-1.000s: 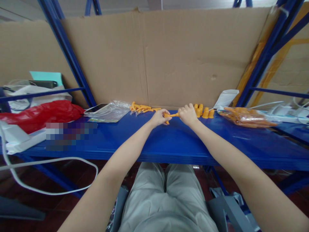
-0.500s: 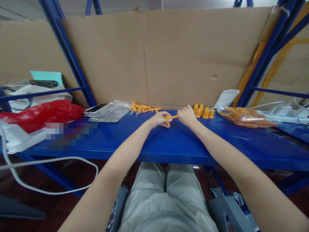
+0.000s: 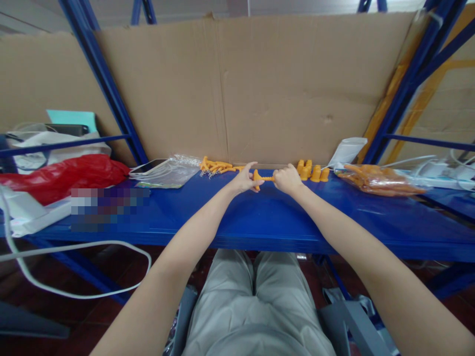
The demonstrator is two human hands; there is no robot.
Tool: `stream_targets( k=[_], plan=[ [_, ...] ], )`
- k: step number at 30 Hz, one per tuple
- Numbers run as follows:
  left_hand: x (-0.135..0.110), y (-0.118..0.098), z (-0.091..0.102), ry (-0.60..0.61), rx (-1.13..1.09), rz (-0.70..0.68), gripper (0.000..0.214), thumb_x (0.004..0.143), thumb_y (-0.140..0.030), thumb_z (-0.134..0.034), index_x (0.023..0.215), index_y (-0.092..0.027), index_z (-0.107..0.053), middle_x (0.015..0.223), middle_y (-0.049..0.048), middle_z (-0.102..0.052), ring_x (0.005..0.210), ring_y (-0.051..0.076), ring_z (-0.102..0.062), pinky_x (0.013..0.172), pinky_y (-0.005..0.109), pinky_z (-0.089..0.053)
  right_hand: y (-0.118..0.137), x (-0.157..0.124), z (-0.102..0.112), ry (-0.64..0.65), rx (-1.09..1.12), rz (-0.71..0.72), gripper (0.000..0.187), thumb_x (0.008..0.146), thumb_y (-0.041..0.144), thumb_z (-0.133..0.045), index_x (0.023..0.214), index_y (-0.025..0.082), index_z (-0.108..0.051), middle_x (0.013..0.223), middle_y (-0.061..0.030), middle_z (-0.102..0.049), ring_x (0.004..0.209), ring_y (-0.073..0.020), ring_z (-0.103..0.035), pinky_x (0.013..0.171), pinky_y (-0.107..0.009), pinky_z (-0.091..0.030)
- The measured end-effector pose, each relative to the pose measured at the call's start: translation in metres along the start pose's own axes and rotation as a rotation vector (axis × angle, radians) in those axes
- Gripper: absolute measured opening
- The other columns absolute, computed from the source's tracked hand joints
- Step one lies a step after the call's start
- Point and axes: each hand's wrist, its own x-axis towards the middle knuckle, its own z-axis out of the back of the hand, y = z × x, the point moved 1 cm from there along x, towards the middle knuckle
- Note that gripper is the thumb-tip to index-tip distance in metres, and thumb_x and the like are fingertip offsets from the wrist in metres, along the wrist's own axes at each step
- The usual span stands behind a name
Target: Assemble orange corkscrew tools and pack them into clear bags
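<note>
An orange T-handled screw [image 3: 265,179] with a ridged, threaded-looking shaft lies sideways between my hands, just above the blue tabletop. My left hand [image 3: 245,181] is at its crossbar handle, the index finger lifted away while the thumb and lower fingers touch the handle. Closed like a fist, my right hand [image 3: 287,179] grips the other end; whatever is inside that fist is hidden. Beyond my left hand is a pile of orange handled pieces [image 3: 217,165] with small metal spirals or chains. Several orange thimble-shaped cups [image 3: 315,173] stand beside my right hand.
A clear plastic bag [image 3: 174,170] and a red bag [image 3: 74,173] lie on the left of the blue table [image 3: 282,222]. To the right rests a plastic bag of orange pieces [image 3: 378,179]. A cardboard sheet [image 3: 278,89] stands behind, between blue posts.
My left fingers have loosened and spread, with the index finger rising off the handle. More of the crossbar and shaft now shows. My right hand has stayed in place, still closed.
</note>
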Motion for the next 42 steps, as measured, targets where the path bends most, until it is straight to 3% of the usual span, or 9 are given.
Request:
stream_targets(
  k=[3, 8, 13, 17, 21, 29, 42],
  plan=[
    [0.001, 0.001, 0.000, 0.012, 0.009, -0.041, 0.088, 0.076, -0.005, -0.072, 0.149, -0.018, -0.024, 0.061, -0.0101, -0.056, 0.048, 0.009, -0.060, 0.058, 0.027, -0.057, 0.000, 0.001, -0.001, 0.010, 0.010, -0.011, 0.038, 0.090, 0.013, -0.038, 0.106, 0.003, -0.071, 0.094, -0.0258, -0.073, 0.093, -0.0289, -0.070, 0.087, -0.038, -0.036],
    [0.006, 0.008, -0.001, 0.007, 0.078, -0.175, 0.082, 0.072, -0.005, -0.073, 0.143, -0.020, -0.036, 0.066, -0.0101, -0.053, 0.049, 0.005, -0.054, 0.056, 0.019, -0.050, 0.000, 0.000, 0.000, 0.042, 0.017, -0.037, 0.037, 0.091, 0.017, -0.041, 0.106, 0.004, -0.072, 0.096, -0.0254, -0.073, 0.099, -0.0292, -0.070, 0.088, -0.036, -0.039],
    [0.008, 0.011, -0.002, -0.055, 0.294, -0.244, 0.077, 0.072, -0.012, -0.075, 0.141, -0.018, -0.041, 0.069, -0.0076, -0.053, 0.054, 0.007, -0.052, 0.058, 0.021, -0.048, -0.001, 0.000, 0.001, 0.062, 0.027, -0.050, 0.037, 0.091, 0.019, -0.043, 0.107, 0.005, -0.072, 0.097, -0.0257, -0.073, 0.101, -0.0297, -0.070, 0.090, -0.036, -0.042],
    [0.004, 0.007, -0.003, -0.099, 0.562, -0.319, 0.076, 0.074, -0.015, -0.075, 0.142, -0.019, -0.041, 0.077, -0.0029, -0.061, 0.070, 0.014, -0.061, 0.073, 0.028, -0.051, -0.001, 0.000, -0.002, 0.083, 0.043, -0.073, 0.038, 0.092, 0.023, -0.043, 0.108, 0.007, -0.073, 0.100, -0.0243, -0.073, 0.103, -0.0306, -0.069, 0.087, -0.035, -0.046],
    [-0.002, 0.000, -0.006, -0.120, 0.749, -0.402, 0.072, 0.076, -0.013, -0.073, 0.141, -0.020, -0.043, 0.106, 0.0076, -0.067, 0.102, 0.024, -0.064, 0.093, 0.038, -0.049, -0.001, 0.000, -0.008, 0.109, 0.080, -0.102, 0.040, 0.092, 0.026, -0.042, 0.110, 0.009, -0.073, 0.104, -0.0225, -0.073, 0.105, -0.0311, -0.069, 0.085, -0.034, -0.050],
    [-0.002, 0.002, -0.007, -0.086, 0.738, -0.330, 0.074, 0.078, -0.016, -0.072, 0.144, -0.017, -0.038, 0.118, 0.0128, -0.066, 0.112, 0.027, -0.062, 0.099, 0.041, -0.047, -0.001, 0.001, -0.015, 0.111, 0.120, -0.120, 0.039, 0.093, 0.028, -0.043, 0.113, 0.012, -0.073, 0.106, -0.0206, -0.073, 0.108, -0.0304, -0.068, 0.089, -0.035, -0.050],
    [0.005, 0.011, -0.001, -0.122, 0.694, -0.357, 0.063, 0.078, -0.017, -0.069, 0.137, -0.014, -0.045, 0.105, 0.0102, -0.068, 0.101, 0.024, -0.065, 0.094, 0.038, -0.049, -0.001, 0.002, -0.016, 0.075, 0.124, -0.090, 0.036, 0.093, 0.028, -0.044, 0.112, 0.013, -0.070, 0.102, -0.0192, -0.074, 0.106, -0.0297, -0.068, 0.088, -0.036, -0.044]
  ],
)
